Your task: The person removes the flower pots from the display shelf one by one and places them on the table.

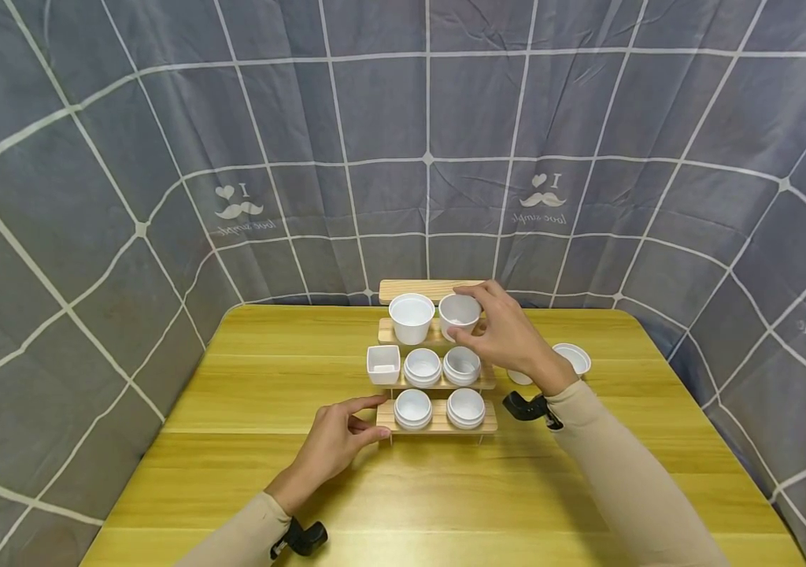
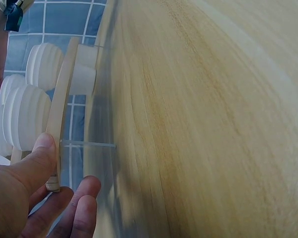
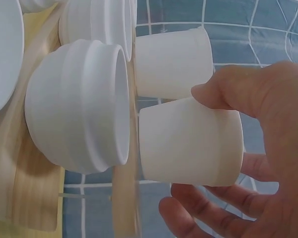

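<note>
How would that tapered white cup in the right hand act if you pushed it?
The tapered white cup would probably tip fairly readily, since its base is narrower than its rim. Its smooth-looking wall may make it a bit slippery. Toppled, its round shape would likely let it roll.

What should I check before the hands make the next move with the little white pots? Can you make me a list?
1. Left hand holding the bottom shelf: ok, it grips the left end.
2. Right hand holding the smooth tapered pot: ok, thumb and fingers are around it.
3. That pot's base fully on its shelf: cannot tell.
4. Square pot upright: ok, it stands at the left of its row.
5. Every container on the stand: not ok, a round white container is off to the right.
</note>
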`<state>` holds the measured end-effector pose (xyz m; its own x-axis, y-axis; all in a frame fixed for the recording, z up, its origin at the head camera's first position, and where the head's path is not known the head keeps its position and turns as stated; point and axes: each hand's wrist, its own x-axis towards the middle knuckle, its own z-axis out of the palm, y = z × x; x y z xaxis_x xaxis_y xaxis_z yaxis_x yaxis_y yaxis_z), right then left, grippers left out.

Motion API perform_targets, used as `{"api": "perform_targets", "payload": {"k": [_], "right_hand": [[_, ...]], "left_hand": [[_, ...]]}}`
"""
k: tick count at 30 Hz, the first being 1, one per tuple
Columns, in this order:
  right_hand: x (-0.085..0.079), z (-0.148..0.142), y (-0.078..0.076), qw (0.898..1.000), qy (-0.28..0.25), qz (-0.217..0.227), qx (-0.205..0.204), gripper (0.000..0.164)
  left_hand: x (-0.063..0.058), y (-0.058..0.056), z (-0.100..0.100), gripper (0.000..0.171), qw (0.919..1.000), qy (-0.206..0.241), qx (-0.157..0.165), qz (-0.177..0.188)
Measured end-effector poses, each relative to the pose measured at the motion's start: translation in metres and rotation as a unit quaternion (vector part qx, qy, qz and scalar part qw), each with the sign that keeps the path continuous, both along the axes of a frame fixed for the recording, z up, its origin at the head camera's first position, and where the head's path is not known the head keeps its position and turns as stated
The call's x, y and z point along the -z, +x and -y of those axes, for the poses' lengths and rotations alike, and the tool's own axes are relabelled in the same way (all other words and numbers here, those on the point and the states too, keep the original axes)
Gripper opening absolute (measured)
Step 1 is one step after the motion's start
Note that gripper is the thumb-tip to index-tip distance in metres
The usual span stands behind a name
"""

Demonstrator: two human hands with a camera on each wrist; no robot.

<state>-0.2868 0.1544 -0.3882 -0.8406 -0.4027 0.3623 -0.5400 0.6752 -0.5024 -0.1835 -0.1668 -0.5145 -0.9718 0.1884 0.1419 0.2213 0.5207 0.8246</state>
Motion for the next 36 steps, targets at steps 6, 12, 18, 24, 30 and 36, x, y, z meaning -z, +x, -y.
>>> {"api": "perform_targets", "payload": {"k": [6,12,18,24,30,36], "right_hand": [[-0.001,-0.004,0.002,1.0,-0.003,0.005,0.006,0.071],[-0.003,-0.009,0.003,1.0,-0.006,0.001,0.007,0.072],[-0.003,-0.012,0.004,1.0,-0.007,-0.009,0.008,0.071],[-0.003,-0.016,0.003,1.0,0.0,-0.023,0.012,0.071],[-0.004,-0.023,0.004,0.999,0.004,-0.032,0.017,0.07],[-0.005,-0.029,0.005,0.999,0.004,-0.035,0.023,0.07]], "left_hand": [[0.0,0.001,0.0,0.052,1.0,0.0,-0.002,-0.001],[-0.001,0.002,0.0,0.053,1.0,-0.001,-0.003,0.001],[0.0,0.002,0.0,0.053,1.0,0.001,-0.002,0.003],[0.0,0.002,0.001,0.053,1.0,0.007,0.001,0.004],[0.0,0.001,0.001,0.053,1.0,0.007,0.004,0.003],[0.0,0.001,0.0,0.053,1.0,0.004,0.004,0.001]]}}
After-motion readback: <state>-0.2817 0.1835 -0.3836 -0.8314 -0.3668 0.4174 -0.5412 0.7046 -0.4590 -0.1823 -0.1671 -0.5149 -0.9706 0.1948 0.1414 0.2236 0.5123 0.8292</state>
